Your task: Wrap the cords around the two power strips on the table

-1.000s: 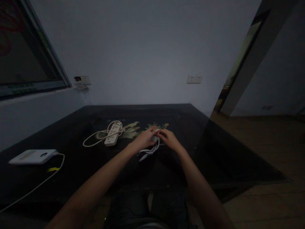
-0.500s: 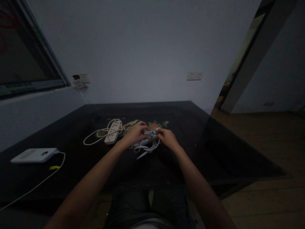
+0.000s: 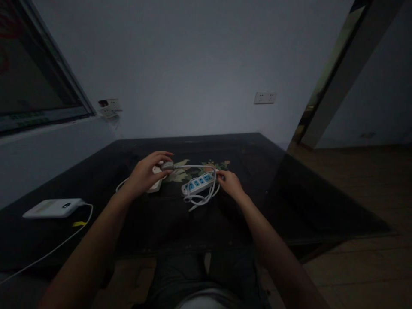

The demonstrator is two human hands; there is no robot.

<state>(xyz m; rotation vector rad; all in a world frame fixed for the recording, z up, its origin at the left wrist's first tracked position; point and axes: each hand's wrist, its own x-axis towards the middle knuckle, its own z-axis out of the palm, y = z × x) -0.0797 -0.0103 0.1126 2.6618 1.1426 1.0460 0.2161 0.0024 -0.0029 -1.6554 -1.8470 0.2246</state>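
A grey-white plug (image 3: 167, 165) is in my left hand (image 3: 146, 172), fingers and thumb closed round it. Its white cord (image 3: 195, 166) stretches rightward to a white power strip (image 3: 200, 183) with blue sockets, and loops of the cord lie over and in front of that strip. At the strip's right end my right hand (image 3: 230, 183) is closed in a pinch; whether the fingertips grip only the casing or the cord as well is hard to see. Behind my left hand a second white power strip (image 3: 155, 185) is partly hidden.
On the black table (image 3: 199, 231), a white power bank (image 3: 53, 209) lies at the left with a cable and a yellow tag (image 3: 79, 223). Printed flowers (image 3: 180, 171) decorate the tabletop. A wall socket (image 3: 265, 98) is beyond the table, and a window (image 3: 35, 68) is at the left.
My left hand has moved left from the blue-socket strip, drawing the plug and its cord out with it. My right hand stays at the strip's right end.
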